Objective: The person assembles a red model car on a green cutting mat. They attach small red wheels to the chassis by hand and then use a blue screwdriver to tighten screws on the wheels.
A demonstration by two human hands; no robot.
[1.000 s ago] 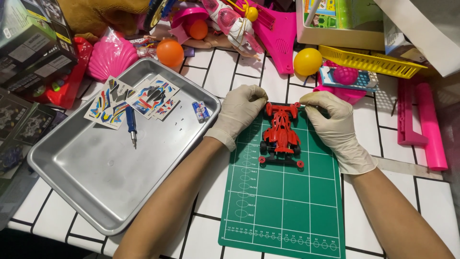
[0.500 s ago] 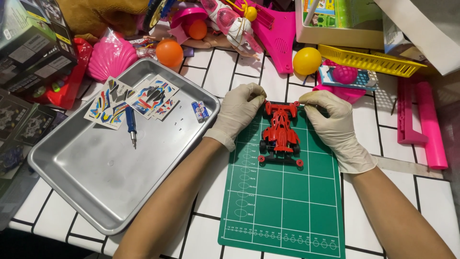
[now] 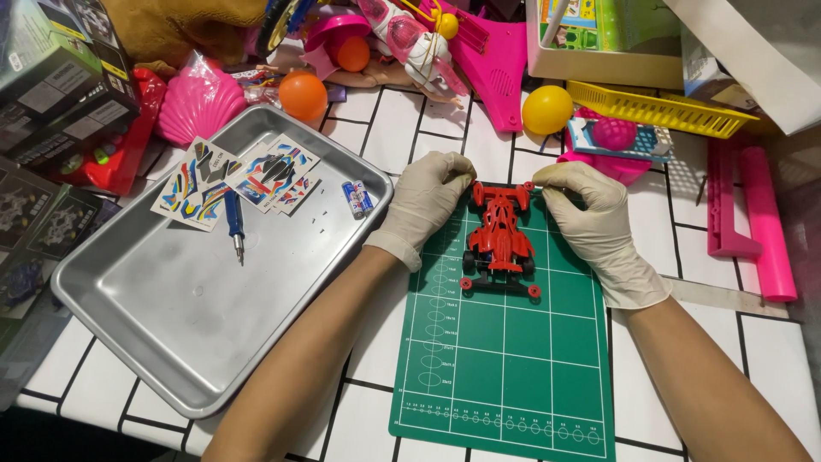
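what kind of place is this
Probably a home hobby table for building toy models: a red toy car on a green cutting mat, a metal tray with sticker sheets, and plastic toys piled behind.

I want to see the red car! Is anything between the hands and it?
Nothing visible is. The left hand and right hand, both gloved, already have their fingers at the front end of the red toy car, which sits on the green cutting mat.
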